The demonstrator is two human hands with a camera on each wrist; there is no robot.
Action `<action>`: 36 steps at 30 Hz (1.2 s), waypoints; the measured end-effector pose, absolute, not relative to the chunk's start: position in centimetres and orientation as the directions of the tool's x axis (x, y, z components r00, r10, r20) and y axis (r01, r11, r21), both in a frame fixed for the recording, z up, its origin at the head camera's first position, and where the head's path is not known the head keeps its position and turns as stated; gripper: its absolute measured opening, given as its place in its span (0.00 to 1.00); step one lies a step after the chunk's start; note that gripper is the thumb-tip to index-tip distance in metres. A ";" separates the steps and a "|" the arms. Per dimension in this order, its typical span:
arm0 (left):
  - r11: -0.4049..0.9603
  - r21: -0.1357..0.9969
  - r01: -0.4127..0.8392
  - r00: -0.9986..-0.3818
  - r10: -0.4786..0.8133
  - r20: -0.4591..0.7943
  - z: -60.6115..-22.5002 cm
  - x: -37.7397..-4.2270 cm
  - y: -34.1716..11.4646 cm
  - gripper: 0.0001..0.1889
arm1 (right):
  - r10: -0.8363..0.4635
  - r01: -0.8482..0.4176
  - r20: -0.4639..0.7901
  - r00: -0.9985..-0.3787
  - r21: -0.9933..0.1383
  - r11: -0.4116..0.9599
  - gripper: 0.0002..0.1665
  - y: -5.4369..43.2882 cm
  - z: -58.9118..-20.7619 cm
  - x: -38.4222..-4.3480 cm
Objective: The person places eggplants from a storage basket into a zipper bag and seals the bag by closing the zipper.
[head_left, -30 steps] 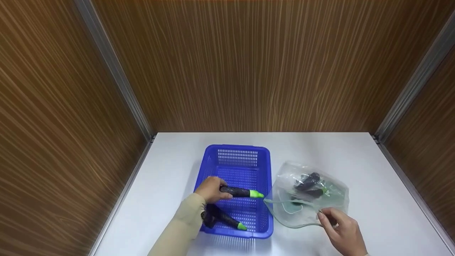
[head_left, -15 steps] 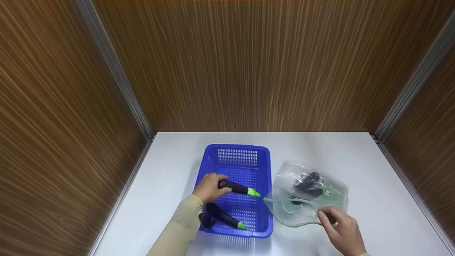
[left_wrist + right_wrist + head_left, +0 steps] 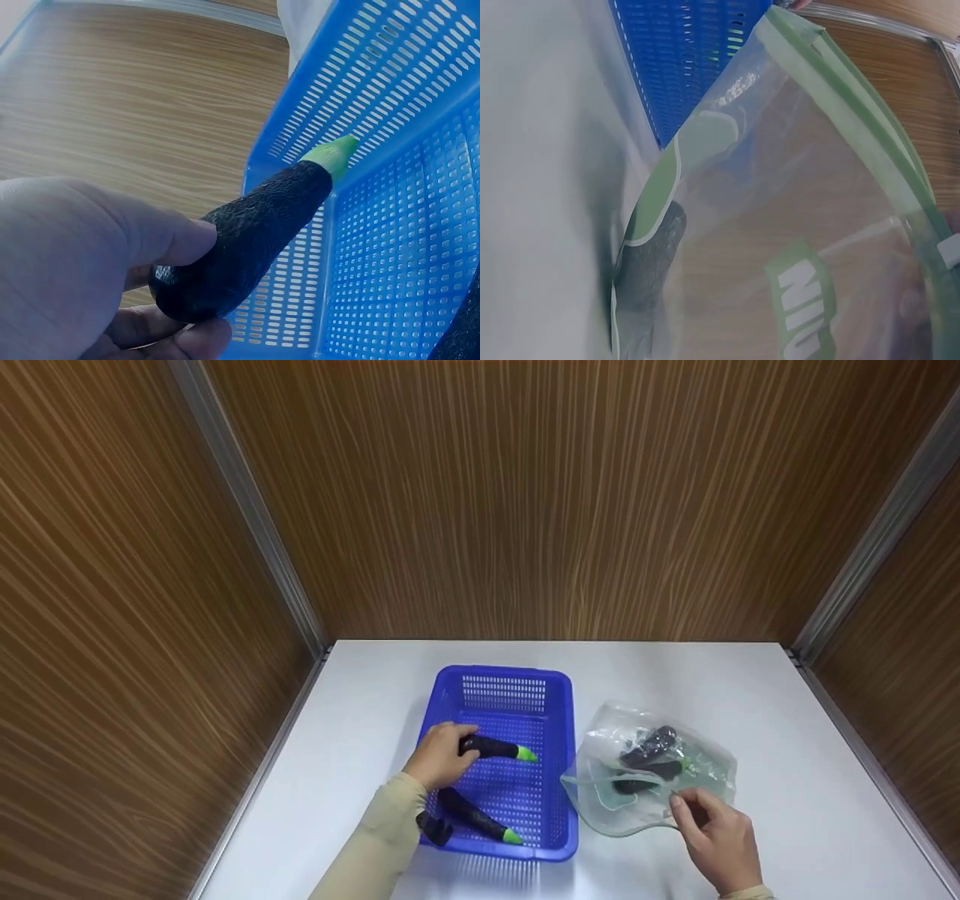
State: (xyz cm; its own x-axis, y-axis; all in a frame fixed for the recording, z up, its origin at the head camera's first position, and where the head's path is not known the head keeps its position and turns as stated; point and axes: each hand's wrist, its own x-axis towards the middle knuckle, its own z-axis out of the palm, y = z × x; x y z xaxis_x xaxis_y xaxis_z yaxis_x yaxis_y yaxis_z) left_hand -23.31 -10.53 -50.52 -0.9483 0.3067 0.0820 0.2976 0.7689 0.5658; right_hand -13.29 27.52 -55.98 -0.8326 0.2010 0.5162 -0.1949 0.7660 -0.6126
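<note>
My left hand (image 3: 441,757) grips the thick end of a dark eggplant (image 3: 247,225) with a green tip, thumb on top and fingers beneath. That eggplant is over the blue basket (image 3: 499,855), its tip toward the right wall. A second eggplant (image 3: 472,816) lies in the basket's near part. On the right, my right hand (image 3: 720,836) pinches the edge of a clear plastic bag (image 3: 600,814) with a green-edged mouth, which gapes toward the basket. Inside the bag are several dark eggplants (image 3: 651,746). In the right wrist view the bag (image 3: 817,172) hides most of my fingers.
The basket and bag rest side by side on a white table (image 3: 375,675). Wood-grain panels (image 3: 525,510) rise behind and at both sides. A black device (image 3: 435,829) sits at my left wrist, over the basket's near-left corner.
My left hand and its eggplant have moved a little left and farther from me, so the green tip has drawn away from the bag's mouth. My right hand keeps its pinch, almost still.
</note>
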 end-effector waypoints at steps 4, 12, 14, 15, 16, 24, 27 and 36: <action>0.762 0.578 0.291 -0.951 0.296 0.089 -50.5 -23.3 -10.3 0.23 | 0.221 -0.183 0.520 -0.825 -0.616 0.766 0.07 27.4 -55.8 -13.7; 0.729 0.591 0.346 -0.934 0.328 0.143 -49.7 -22.9 -10.1 0.23 | 0.259 -0.126 0.476 -0.840 -0.636 0.762 0.08 26.8 -55.6 -14.0; 0.720 0.597 0.355 -0.931 0.330 0.156 -49.4 -22.8 -10.1 0.24 | 0.263 -0.121 0.471 -0.842 -0.641 0.758 0.08 26.7 -55.5 -14.1; 0.717 0.598 0.359 -0.930 0.330 0.163 -49.3 -22.7 -10.1 0.24 | 0.264 -0.120 0.468 -0.843 -0.643 0.756 0.08 26.6 -55.5 -14.2; 0.715 0.599 0.361 -0.929 0.329 0.167 -49.2 -22.7 -10.2 0.23 | 0.265 -0.119 0.466 -0.844 -0.645 0.755 0.08 26.6 -55.4 -14.2; 0.689 0.612 0.389 -0.920 0.329 0.214 -48.1 -21.9 -10.4 0.23 | 0.278 -0.113 0.464 -0.841 -0.655 0.747 0.07 26.6 -55.4 -14.3; 0.679 0.615 0.401 -0.914 0.341 0.219 -47.7 -21.4 -10.2 0.23 | 0.279 -0.122 0.473 -0.836 -0.655 0.746 0.07 26.6 -55.4 -14.4; 0.632 0.617 0.469 -0.877 0.415 0.242 -46.0 -19.9 -8.4 0.24 | 0.273 -0.136 0.474 -0.837 -0.664 0.735 0.08 26.6 -55.3 -14.6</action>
